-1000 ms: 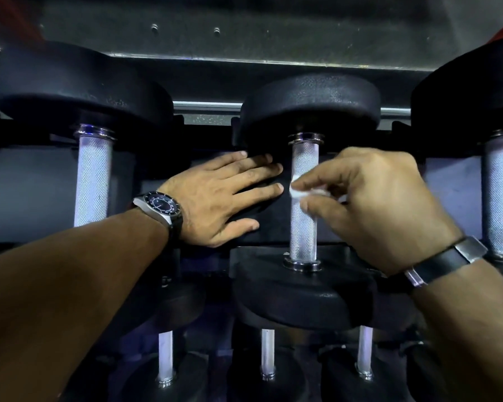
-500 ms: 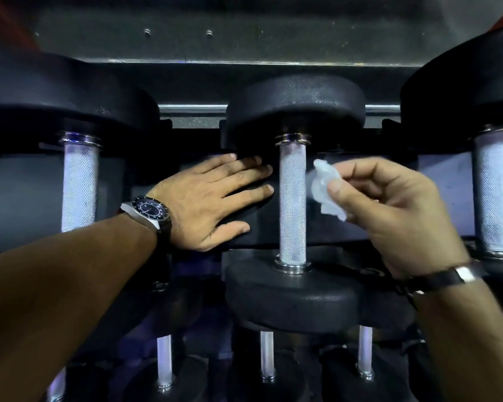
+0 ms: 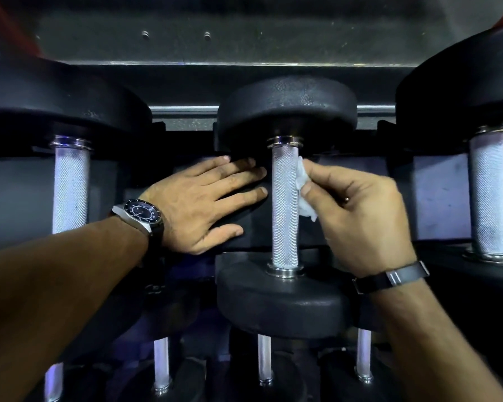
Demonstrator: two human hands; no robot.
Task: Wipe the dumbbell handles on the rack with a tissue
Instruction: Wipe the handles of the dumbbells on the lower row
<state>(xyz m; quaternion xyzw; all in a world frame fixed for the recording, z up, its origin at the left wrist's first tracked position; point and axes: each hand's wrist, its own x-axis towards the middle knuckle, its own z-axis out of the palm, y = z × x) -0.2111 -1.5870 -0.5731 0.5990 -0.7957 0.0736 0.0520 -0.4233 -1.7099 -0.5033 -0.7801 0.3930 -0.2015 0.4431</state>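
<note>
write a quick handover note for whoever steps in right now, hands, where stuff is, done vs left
Left hand: flat, fingers straight, resting on the dark rack pad just left of the middle handle.
Right hand: pinches the tissue against the right side of the middle handle, near its top.
Done: cannot tell how much of this handle is already wiped.
Left: finish the middle handle, then the left handle, the right handle and the smaller ones on the lower row.

No text, number or brand can be read anywhere, and the markings on the dial of the wristwatch (image 3: 142, 212) are too small to make out.
</note>
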